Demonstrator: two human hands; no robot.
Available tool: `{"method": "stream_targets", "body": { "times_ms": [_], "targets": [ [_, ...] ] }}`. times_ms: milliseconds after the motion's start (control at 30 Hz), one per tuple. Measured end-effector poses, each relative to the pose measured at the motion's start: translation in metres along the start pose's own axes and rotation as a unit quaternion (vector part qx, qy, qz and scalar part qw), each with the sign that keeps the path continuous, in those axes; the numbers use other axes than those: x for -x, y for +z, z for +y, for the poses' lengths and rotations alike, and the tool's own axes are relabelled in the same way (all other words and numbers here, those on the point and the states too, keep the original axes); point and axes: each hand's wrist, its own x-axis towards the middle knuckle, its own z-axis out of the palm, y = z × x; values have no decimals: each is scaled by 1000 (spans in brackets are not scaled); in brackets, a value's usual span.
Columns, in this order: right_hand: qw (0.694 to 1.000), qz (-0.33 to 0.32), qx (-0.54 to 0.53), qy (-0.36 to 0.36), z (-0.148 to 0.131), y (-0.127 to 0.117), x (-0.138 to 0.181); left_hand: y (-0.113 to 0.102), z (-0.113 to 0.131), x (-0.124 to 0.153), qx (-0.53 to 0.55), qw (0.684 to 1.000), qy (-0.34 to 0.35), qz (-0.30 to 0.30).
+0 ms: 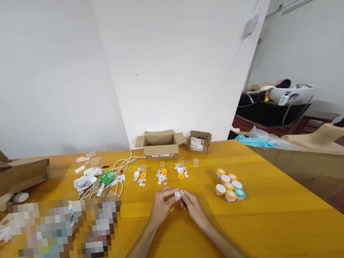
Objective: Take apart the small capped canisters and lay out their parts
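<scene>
My left hand (164, 203) and my right hand (191, 202) meet over the middle of the yellow wooden table (264, 218). Their fingers are curled together round a small white gear-like part (177, 194), with something orange just below it. Beyond the hands lie three small groups of white and orange plastic parts (161, 175), each with a little clear cup behind it. To the right of my right hand stands a cluster of round pieces (229, 186) with white faces and orange or teal rims.
Two open cardboard boxes (160, 144) stand at the table's far edge by the wall. White cables and small packets (103, 180) lie at the left, with more cardboard boxes (11, 176) beyond. A large cardboard sheet (313, 157) lies off the right edge.
</scene>
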Motion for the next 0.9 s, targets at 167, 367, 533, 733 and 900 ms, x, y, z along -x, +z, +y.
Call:
{"method": "stream_targets", "body": {
  "times_ms": [167, 367, 533, 733, 900],
  "targets": [
    [998, -31, -35, 43, -4, -2, -2, 0, -1, 1, -30, 999, 11, -10],
    [997, -41, -38, 57, -6, -3, -2, 0, -2, 6, -109, 991, 71, -26],
    [999, -24, 25, 15, -7, -5, -1, 2, -6, 8, -146, 985, 96, -17],
    [999, -34, 5, 13, -8, -8, -2, 5, 1, 6, -103, 993, 52, 6],
    [997, -57, -30, 34, -7, -8, -3, 7, 6, 4, -92, 995, 41, 11]
  ]
}}
